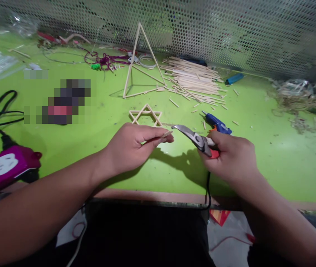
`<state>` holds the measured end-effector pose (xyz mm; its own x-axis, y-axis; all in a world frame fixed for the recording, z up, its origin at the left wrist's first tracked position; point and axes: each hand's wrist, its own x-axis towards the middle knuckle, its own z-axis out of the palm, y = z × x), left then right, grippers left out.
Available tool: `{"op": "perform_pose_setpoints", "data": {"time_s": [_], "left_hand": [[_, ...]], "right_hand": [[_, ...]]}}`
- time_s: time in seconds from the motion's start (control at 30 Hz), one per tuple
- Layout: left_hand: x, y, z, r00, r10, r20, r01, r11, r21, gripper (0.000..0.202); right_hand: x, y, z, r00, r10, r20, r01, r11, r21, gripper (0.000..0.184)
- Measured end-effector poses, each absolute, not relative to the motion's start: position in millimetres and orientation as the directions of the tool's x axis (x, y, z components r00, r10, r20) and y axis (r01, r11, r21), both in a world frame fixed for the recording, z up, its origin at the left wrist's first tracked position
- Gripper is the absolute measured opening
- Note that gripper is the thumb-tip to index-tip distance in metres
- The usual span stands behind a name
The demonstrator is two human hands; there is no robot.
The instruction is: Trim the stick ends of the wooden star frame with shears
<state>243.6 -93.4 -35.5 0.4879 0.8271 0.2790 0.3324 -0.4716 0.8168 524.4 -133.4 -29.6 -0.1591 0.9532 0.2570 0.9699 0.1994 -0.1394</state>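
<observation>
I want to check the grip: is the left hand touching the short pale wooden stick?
Touching. The head view shows the left hand pinching the short pale wooden stick between its fingertips, with the stick's tip poking out past them.

Stick [167,134]: short, thin, pale wood. Pinched in your left grip [131,148], only its tip showing past the fingertips, tilted slightly up to the right.

Cutters [194,138]: grey metal blades, red handles, clasped in your right grip [230,157]. Nose points left at stick tip, just beside it, not touching. Blades look closed.

Both held in air above desk [258,167], near its front edge.
</observation>
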Motion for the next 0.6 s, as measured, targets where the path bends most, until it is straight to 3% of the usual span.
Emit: {"op": "perform_pose_setpoints", "data": {"time_s": [0.1, 0.23, 0.37, 0.6], "left_hand": [[244, -93, -36, 0.448, 0.867, 0.217, 0.348, -0.393, 0.851, 0.021], [246, -92, -38, 0.423, 0.903, 0.074, 0.270, -0.203, 0.941, 0.019], [248, -90, -37, 0.421, 0.907, -0.019, 0.180, -0.063, 0.982, 0.020], [248, -91, -35, 0.433, 0.902, 0.007, 0.231, -0.118, 0.966, 0.020]], "right_hand": [[528, -129, -33, -0.132, 0.952, 0.277, 0.970, 0.182, -0.162, 0.029], [532, -121, -38, -0.188, 0.947, 0.259, 0.943, 0.248, -0.222, 0.014], [532, -118, -41, -0.288, 0.917, 0.276, 0.895, 0.360, -0.261, 0.027], [530, -120, -42, -0.297, 0.915, 0.273, 0.891, 0.368, -0.264, 0.026]]}}
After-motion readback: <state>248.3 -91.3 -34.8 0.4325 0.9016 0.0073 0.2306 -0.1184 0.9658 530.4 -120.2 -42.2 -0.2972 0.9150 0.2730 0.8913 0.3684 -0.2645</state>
